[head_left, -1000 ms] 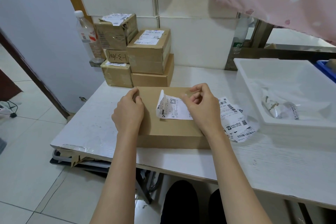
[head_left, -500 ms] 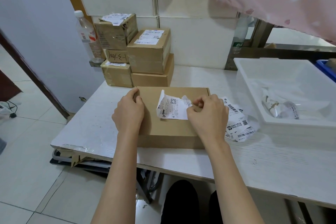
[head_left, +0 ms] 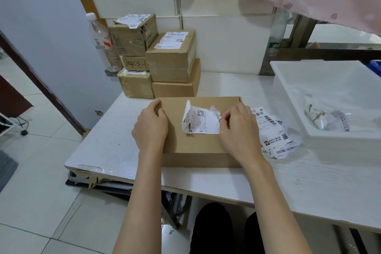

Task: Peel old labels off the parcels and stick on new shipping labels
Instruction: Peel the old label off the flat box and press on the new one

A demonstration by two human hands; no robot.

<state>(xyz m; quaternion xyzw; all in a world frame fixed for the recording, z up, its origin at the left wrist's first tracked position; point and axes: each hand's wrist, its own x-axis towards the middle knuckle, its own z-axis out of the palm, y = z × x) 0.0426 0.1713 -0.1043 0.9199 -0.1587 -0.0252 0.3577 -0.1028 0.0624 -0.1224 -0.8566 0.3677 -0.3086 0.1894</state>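
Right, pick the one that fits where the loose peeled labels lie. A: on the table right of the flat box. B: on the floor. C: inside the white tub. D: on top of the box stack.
A: the loose labels lie on the table between the flat box and the white tub.

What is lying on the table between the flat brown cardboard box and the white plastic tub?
In the head view, a loose pile of white printed shipping labels lies on the white table between the flat brown cardboard box and the white plastic tub.
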